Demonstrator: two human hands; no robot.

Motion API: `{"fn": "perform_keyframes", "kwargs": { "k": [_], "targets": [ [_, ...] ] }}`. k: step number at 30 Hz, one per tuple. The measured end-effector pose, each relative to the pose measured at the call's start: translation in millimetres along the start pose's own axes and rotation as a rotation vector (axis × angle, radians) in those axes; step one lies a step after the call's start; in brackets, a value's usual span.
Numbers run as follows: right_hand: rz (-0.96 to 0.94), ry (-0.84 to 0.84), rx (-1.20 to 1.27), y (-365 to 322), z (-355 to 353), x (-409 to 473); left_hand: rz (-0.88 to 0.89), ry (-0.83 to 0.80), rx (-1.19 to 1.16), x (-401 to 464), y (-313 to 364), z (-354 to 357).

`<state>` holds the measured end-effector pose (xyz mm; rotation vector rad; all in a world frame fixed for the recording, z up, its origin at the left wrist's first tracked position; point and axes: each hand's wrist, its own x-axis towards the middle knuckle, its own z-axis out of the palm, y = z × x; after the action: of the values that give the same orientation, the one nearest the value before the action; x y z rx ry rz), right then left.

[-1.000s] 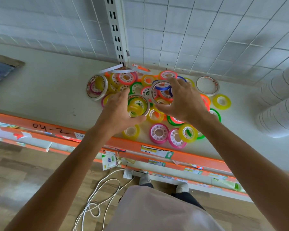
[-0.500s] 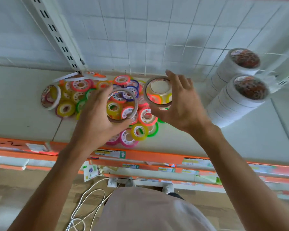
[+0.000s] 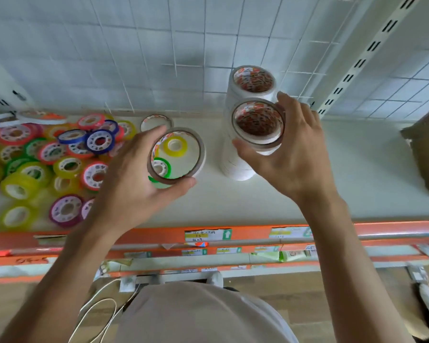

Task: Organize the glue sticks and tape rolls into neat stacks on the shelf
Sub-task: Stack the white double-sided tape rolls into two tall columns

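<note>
At the far left of the shelf (image 3: 357, 174) lies a loose heap of small coloured tape rolls (image 3: 60, 157), flat and overlapping, not yet sorted. Just right of the heap, near the back wall, one wide white roll (image 3: 156, 122) lies flat by itself.

The left hand (image 3: 131, 181) grips a wide white tape roll (image 3: 176, 155), fingers over its far rim and thumb under its near rim, holding it above the shelf with its open core facing up; a yellow and a green small roll show through the hole.

Further right, the right hand (image 3: 290, 157) grips a second wide roll (image 3: 258, 125) the same way, thumb on the near-left edge and fingers round the right side. This roll sits directly over the near white stack (image 3: 235, 164), core axis upright and in line with the stack's own axis; whether it already touches the top I cannot tell. A second stack (image 3: 254, 82) stands just behind it, touching or nearly so.

The right hand is clearly nearer the stacks, so its roll should seat first. The left hand's roll lies to the left of the near stack and would need to travel right, staying level, to follow.
</note>
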<state>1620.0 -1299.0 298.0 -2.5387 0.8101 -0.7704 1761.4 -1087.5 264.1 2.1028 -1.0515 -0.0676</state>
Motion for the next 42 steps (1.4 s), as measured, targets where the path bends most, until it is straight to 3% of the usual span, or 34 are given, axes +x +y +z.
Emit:
{"fn": "perform_keyframes", "kwargs": {
  "k": [10,42],
  "targets": [
    [0.024,-0.117,-0.003,25.9,-0.8,35.9,-0.033,-0.020,0.033,-3.3,30.6,17.0],
    [0.026,-0.233,0.071,40.4,1.6,35.4,-0.062,-0.063,0.108,5.0,41.7,26.6]
  ]
}}
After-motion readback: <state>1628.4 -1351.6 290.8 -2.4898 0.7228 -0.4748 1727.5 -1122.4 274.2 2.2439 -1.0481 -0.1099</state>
